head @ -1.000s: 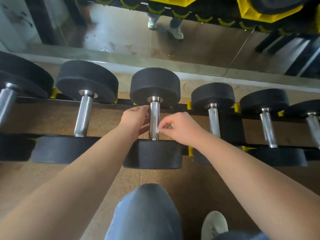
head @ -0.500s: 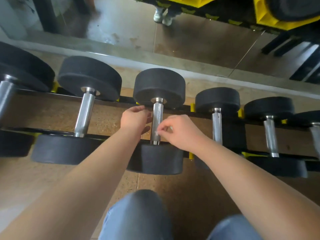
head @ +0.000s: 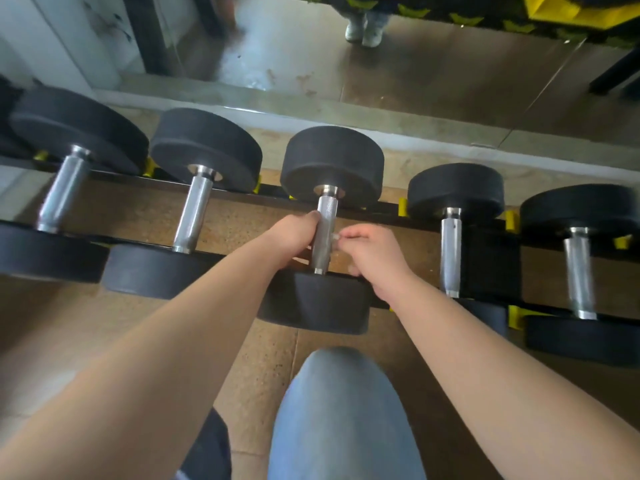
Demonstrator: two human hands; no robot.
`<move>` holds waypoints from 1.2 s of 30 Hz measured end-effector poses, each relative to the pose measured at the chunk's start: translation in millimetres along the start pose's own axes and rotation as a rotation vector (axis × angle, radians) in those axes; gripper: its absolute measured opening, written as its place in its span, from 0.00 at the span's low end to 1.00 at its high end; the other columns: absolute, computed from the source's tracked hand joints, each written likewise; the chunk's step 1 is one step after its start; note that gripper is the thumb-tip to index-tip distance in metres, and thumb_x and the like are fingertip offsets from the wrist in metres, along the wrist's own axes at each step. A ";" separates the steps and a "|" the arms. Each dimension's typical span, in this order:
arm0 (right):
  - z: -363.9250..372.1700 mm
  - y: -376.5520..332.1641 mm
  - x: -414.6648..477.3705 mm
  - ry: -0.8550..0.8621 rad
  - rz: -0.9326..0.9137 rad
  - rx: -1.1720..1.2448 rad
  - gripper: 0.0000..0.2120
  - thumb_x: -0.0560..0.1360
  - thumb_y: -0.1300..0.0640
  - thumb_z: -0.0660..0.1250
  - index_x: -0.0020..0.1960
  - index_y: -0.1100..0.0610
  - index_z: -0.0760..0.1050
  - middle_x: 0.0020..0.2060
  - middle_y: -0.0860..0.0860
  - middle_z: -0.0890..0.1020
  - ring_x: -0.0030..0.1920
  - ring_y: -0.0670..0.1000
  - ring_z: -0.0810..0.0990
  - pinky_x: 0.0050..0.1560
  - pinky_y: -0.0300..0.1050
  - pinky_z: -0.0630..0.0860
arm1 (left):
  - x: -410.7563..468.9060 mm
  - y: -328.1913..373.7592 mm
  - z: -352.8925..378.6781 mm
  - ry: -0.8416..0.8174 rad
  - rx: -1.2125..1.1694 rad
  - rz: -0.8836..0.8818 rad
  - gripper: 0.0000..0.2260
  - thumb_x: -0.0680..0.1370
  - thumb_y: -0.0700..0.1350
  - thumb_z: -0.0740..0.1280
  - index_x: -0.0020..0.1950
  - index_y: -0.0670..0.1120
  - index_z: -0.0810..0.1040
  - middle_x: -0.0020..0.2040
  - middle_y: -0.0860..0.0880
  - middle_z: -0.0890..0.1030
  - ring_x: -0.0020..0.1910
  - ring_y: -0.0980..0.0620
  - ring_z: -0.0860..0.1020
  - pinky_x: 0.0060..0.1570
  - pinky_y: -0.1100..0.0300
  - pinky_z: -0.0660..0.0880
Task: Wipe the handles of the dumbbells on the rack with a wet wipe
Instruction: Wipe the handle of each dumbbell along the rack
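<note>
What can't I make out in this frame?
Head view:
wet wipe: only a whitish scrap shows at the right hand's fingertips; the hand hides the rest.
left hand: its fingertips are hidden behind the middle dumbbell handle it grips.
leftmost dumbbell and rightmost dumbbell: cut off by the frame edges.

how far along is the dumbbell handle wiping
Done: nothing shows which handles are already wiped. In hand: the middle handle, with the left hand curled round it and the right hand pinching a small whitish wipe against its right side. Left: possibly the left handles and right handles, with no hand on them.
</note>
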State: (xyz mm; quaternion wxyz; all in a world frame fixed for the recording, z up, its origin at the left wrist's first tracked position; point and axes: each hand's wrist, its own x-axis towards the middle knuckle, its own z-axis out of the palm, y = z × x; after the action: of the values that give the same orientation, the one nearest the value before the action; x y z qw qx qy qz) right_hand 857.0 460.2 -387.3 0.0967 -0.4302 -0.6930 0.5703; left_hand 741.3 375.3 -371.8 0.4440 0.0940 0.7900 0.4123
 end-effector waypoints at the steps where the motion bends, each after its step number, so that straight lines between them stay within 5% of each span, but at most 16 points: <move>1: 1.6 -4.6 7.1 0.052 0.020 0.059 0.02 0.78 0.55 0.73 0.49 0.48 0.82 0.48 0.47 0.83 0.43 0.49 0.79 0.38 0.44 0.77 | -0.8 -0.1 -0.2 0.000 -0.002 -0.002 0.20 0.84 0.59 0.57 0.55 0.45 0.81 0.54 0.43 0.86 0.54 0.41 0.84 0.64 0.43 0.77; 3: 5.5 -13.6 20.9 0.137 0.006 0.084 0.08 0.78 0.55 0.72 0.57 0.50 0.84 0.48 0.44 0.82 0.47 0.48 0.81 0.45 0.47 0.82 | -2.7 -0.4 -0.3 0.003 -0.025 0.007 0.19 0.84 0.57 0.58 0.57 0.44 0.80 0.54 0.42 0.85 0.53 0.40 0.84 0.61 0.41 0.79; 6: 7.9 -16.2 25.6 0.141 -0.041 -0.019 0.07 0.79 0.54 0.71 0.56 0.47 0.84 0.52 0.45 0.84 0.53 0.51 0.82 0.59 0.57 0.81 | 2.1 -2.7 -0.4 0.000 -0.064 0.008 0.20 0.82 0.58 0.61 0.60 0.43 0.80 0.55 0.40 0.85 0.54 0.37 0.84 0.58 0.37 0.80; 9: -5.5 -9.4 6.7 -0.105 -0.022 -0.266 0.07 0.77 0.53 0.73 0.40 0.45 0.82 0.41 0.44 0.83 0.46 0.48 0.81 0.51 0.52 0.81 | 4.6 -2.2 -2.7 -0.007 -0.099 -0.007 0.21 0.81 0.58 0.63 0.61 0.42 0.80 0.53 0.41 0.85 0.52 0.38 0.85 0.54 0.39 0.82; 12: -12.0 -15.1 -0.6 -0.313 0.020 -0.490 0.04 0.74 0.54 0.76 0.41 0.53 0.86 0.39 0.48 0.83 0.43 0.48 0.80 0.43 0.46 0.76 | 16.5 -5.3 -2.3 -0.056 -0.161 -0.024 0.15 0.84 0.52 0.62 0.59 0.42 0.79 0.53 0.39 0.85 0.48 0.39 0.86 0.49 0.45 0.84; 16: -6.5 -29.5 12.0 -0.139 0.290 -0.238 0.05 0.73 0.60 0.76 0.49 0.56 0.85 0.44 0.53 0.84 0.38 0.49 0.77 0.34 0.43 0.71 | 22.9 -9.7 -4.6 -0.072 -0.182 -0.019 0.13 0.85 0.51 0.62 0.62 0.44 0.78 0.52 0.40 0.86 0.45 0.41 0.86 0.44 0.50 0.83; 20: -10.3 -29.9 29.6 0.073 0.246 0.167 0.06 0.75 0.58 0.76 0.50 0.49 0.84 0.51 0.52 0.84 0.38 0.49 0.73 0.32 0.40 0.69 | 26.0 -11.6 -4.7 -0.076 -0.178 -0.026 0.15 0.84 0.53 0.63 0.64 0.45 0.77 0.55 0.42 0.85 0.50 0.42 0.85 0.48 0.48 0.84; 22: -8.6 -33.0 32.1 0.090 0.183 0.144 0.05 0.76 0.56 0.74 0.46 0.47 0.83 0.47 0.49 0.83 0.38 0.49 0.76 0.32 0.42 0.74 | 22.9 -10.7 -4.8 -0.037 -0.152 -0.006 0.13 0.83 0.53 0.64 0.63 0.47 0.78 0.56 0.43 0.84 0.51 0.42 0.85 0.49 0.48 0.84; 25: -7.7 -34.3 26.6 0.033 0.104 -0.066 0.07 0.78 0.56 0.72 0.55 0.48 0.84 0.45 0.44 0.80 0.46 0.47 0.78 0.51 0.49 0.82 | 22.6 -11.1 -5.5 0.034 -0.130 0.067 0.06 0.83 0.48 0.65 0.54 0.50 0.81 0.54 0.45 0.85 0.51 0.45 0.85 0.50 0.47 0.84; 29: -13.5 -25.1 14.6 -0.151 0.121 -0.225 0.07 0.77 0.56 0.74 0.54 0.52 0.85 0.39 0.42 0.77 0.37 0.42 0.71 0.41 0.42 0.74 | 23.6 -14.5 -9.0 0.063 -0.047 0.224 0.10 0.82 0.48 0.69 0.62 0.51 0.83 0.54 0.50 0.86 0.51 0.50 0.85 0.50 0.51 0.84; 33: -2.3 -32.7 32.2 0.118 0.145 0.150 0.10 0.76 0.57 0.75 0.57 0.50 0.84 0.47 0.44 0.80 0.50 0.48 0.78 0.49 0.45 0.79 | 24.1 -15.5 -8.9 0.039 -0.086 0.252 0.11 0.81 0.47 0.70 0.63 0.50 0.84 0.53 0.50 0.87 0.52 0.51 0.85 0.51 0.49 0.85; 36: 3.6 -35.1 41.8 0.152 0.091 0.095 0.04 0.79 0.56 0.72 0.52 0.48 0.83 0.46 0.44 0.80 0.50 0.48 0.79 0.56 0.51 0.81 | 21.7 -13.7 -9.3 0.025 -0.122 0.246 0.10 0.82 0.47 0.70 0.62 0.50 0.84 0.52 0.51 0.86 0.51 0.51 0.85 0.47 0.52 0.85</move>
State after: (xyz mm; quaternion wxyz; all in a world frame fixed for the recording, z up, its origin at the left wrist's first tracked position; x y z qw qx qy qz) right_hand 812.1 487.9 -372.7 0.1434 -0.4982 -0.6356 0.5720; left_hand 724.2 372.5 -392.9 0.3850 0.1579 0.7515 0.5120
